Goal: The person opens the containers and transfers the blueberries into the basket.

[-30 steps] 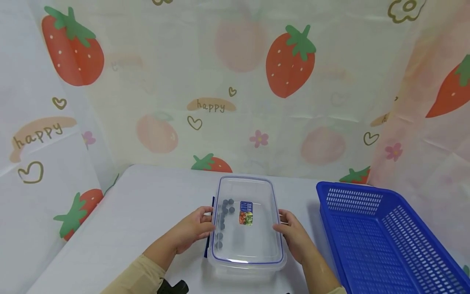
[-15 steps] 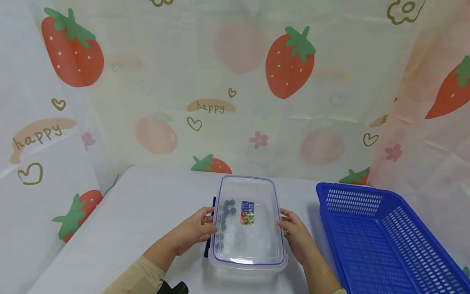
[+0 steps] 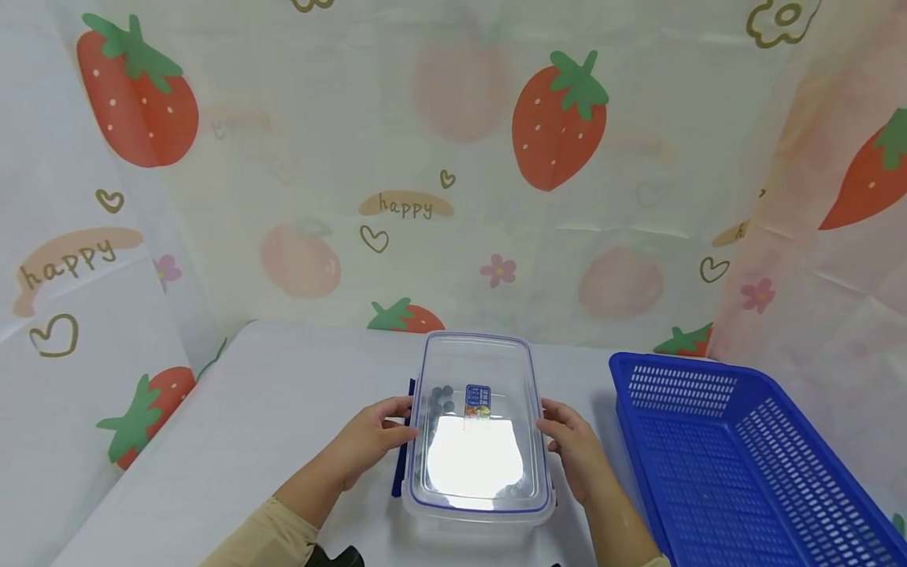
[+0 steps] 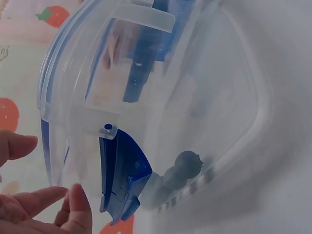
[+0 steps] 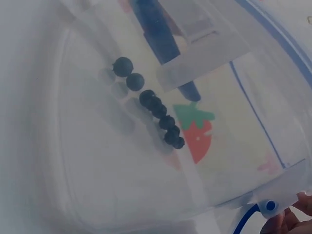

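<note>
A clear plastic food box (image 3: 471, 522) with a blue-edged transparent lid (image 3: 496, 366) stands at the middle of the table. My left hand (image 3: 372, 435) grips the lid's left edge, and my right hand (image 3: 575, 450) grips its right edge. Beside the left fingers a blue side latch (image 4: 122, 178) hangs swung outward from the lid. Inside the box, several dark round blueberries (image 5: 135, 82) lie in a row along the left side. Part of this row is hidden in the head view by a bright glare on the lid. Some right-hand fingers are cut off in the right wrist view.
To the right stands a large blue perforated basket (image 3: 708, 457), close to my right forearm. A white cloth covers the table (image 3: 283, 378). Behind it hangs a strawberry-print curtain (image 3: 468, 236). A black object (image 3: 340, 557) shows at the bottom edge by my left sleeve.
The lid's far edge has risen slightly, and a bright reflection now covers its near half. My right hand has shifted a little; both hands stay at the lid's sides.
</note>
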### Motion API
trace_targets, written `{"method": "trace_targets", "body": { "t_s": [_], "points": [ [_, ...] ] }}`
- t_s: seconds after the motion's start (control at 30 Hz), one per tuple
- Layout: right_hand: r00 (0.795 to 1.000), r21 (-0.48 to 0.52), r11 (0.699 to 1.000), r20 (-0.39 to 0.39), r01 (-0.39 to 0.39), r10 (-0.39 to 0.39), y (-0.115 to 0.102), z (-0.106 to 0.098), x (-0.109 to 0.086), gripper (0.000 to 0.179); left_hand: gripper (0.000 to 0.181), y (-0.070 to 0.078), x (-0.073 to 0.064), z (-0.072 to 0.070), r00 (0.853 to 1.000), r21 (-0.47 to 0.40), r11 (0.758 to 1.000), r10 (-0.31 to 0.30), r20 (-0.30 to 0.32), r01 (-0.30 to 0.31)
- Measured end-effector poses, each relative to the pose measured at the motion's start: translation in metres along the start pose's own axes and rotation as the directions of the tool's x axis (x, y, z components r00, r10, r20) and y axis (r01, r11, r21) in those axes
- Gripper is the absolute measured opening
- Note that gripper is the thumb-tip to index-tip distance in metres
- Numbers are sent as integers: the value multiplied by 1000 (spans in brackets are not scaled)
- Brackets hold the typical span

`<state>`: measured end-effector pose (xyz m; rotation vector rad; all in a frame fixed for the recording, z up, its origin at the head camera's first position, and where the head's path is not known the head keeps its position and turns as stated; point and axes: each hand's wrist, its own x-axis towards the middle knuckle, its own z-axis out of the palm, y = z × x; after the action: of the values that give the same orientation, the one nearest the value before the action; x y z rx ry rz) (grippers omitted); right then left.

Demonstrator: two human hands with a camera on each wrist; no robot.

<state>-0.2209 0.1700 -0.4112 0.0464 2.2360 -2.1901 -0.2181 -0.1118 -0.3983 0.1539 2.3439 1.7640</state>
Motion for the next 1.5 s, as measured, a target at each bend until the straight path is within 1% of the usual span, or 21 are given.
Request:
{"method": "trace_targets", "body": {
  "t_s": [0.03, 0.1, 0.2, 0.27, 0.43, 0.67, 0.83, 0.97, 1.1, 1.23, 1.3, 1.43, 1.5],
  "points": [
    [1000, -8, 1000, -3, -7, 7, -1, 0, 0, 43, 50, 0, 0, 0, 1000, -4, 1000, 0, 1, 0],
    [1000, -15, 1000, -8, -26, 26, -3, 0, 0, 44, 54, 1, 0, 0, 1000, -40, 999, -5, 19, 6],
    [999, -32, 999, -7, -42, 42, -5, -1, -1, 46, 62, 1, 0, -1, 998, -102, 994, -24, 58, 30],
    [999, -55, 997, -17, -52, 51, -6, -1, -2, 46, 67, 2, -1, -2, 996, -125, 991, -40, 81, 50],
    [996, -101, 992, -49, -82, 78, -8, -2, -2, 45, 72, 5, -3, -5, 992, -120, 990, -55, 112, 69],
    [994, -107, 989, -53, -105, 100, -7, -3, -4, 45, 76, 4, -3, -5, 991, -102, 992, -58, 124, 71],
    [992, -103, 987, -44, -124, 120, -7, -3, -3, 48, 75, 4, -3, -5, 986, -121, 988, -78, 148, 96],
    [993, -96, 988, -16, -118, 117, -7, -3, -5, 51, 75, 4, -3, -5, 982, -150, 983, -83, 171, 109],
    [995, -77, 992, -6, -100, 99, -10, -2, -7, 51, 76, 4, -4, -7, 982, -148, 982, -90, 163, 115],
    [996, -24, 996, 16, -82, 82, -16, 2, -11, 49, 79, 5, -8, -13, 985, -141, 984, -90, 144, 111],
    [997, -11, 998, 32, -66, 66, -19, 5, -12, 48, 79, 7, -12, -18, 987, -142, 985, -78, 142, 98],
    [999, -32, 999, 46, -23, 24, -27, 12, -14, 46, 76, 10, -18, -33, 989, -135, 989, -47, 138, 66],
    [999, -49, 999, 47, -2, 4, -31, 17, -13, 45, 75, 11, -20, -41, 992, -127, 990, -39, 124, 55]
  ]
}}
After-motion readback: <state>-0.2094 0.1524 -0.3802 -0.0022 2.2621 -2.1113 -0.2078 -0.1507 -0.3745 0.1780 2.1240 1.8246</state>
